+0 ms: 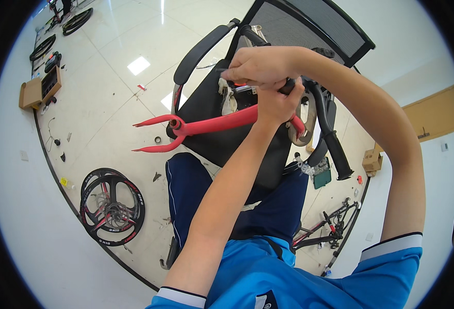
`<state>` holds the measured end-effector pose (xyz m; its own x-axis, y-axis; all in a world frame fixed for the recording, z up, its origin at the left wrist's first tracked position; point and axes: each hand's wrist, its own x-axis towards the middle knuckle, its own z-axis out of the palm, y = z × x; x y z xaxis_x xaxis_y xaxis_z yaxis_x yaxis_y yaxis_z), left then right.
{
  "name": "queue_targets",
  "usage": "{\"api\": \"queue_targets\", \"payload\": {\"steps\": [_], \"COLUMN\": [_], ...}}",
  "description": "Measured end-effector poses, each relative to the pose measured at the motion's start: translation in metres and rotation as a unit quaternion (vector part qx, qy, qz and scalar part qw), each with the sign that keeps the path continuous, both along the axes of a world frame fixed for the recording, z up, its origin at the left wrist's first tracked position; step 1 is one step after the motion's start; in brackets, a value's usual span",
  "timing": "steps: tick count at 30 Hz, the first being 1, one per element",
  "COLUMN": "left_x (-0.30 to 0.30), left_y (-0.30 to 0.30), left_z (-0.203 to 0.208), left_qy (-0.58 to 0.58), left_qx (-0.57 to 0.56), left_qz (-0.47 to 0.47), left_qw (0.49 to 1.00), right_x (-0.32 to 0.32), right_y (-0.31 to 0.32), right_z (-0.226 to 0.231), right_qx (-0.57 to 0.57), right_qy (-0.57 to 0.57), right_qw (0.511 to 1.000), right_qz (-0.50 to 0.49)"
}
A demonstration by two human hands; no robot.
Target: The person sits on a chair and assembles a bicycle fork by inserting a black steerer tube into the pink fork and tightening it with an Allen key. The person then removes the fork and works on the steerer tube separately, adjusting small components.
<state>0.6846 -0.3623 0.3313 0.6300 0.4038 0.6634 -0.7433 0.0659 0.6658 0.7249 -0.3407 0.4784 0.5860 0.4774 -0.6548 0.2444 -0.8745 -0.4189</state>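
A red bicycle fork (pixel 216 123) lies across the black chair seat (pixel 198 105), its two prongs pointing left. My left hand (pixel 278 105) is closed around a black, rounded part (pixel 287 86) by the fork's right end. Just above it, my right hand (pixel 255 66) is closed, and a thin dark rod (pixel 221 70) sticks out to its left. The right hand hides most of that rod. Behind both hands runs a black handlebar (pixel 319 103), with one grip (pixel 337 157) at the right and another (pixel 253 36) at the top.
The office chair's mesh back (pixel 304 31) and left armrest (pixel 203 51) frame the seat. Spoked wheels (pixel 112 206) lie on the floor at left. A bicycle frame (pixel 330 226) rests by the right wall, below a cardboard box (pixel 372 160). An opened carton (pixel 41 91) stands at far left.
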Motion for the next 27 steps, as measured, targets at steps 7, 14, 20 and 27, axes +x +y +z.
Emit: {"api": "queue_targets", "payload": {"steps": [7,14,20,27], "left_x": [-0.006,-0.006,0.003,-0.006], "left_y": [0.001,0.003,0.002,0.001], "left_z": [0.005,0.003,0.0,0.004], "left_qy": [0.119,0.112,0.094,0.091], "left_qx": [-0.061,-0.061,-0.043,-0.05], "left_qz": [-0.118,-0.099,-0.094,-0.112], "left_qw": [0.984,0.987,0.99,0.988], "right_x": [0.019,-0.002,-0.001,-0.009], "right_y": [-0.019,-0.019,-0.008,-0.029], "right_z": [0.004,0.002,-0.009,-0.001], "right_qx": [0.132,0.242,0.329,0.414], "right_qy": [0.063,-0.078,-0.134,-0.116], "right_qw": [0.974,0.91,0.809,0.716], "right_qz": [-0.174,-0.329,-0.468,-0.551]}}
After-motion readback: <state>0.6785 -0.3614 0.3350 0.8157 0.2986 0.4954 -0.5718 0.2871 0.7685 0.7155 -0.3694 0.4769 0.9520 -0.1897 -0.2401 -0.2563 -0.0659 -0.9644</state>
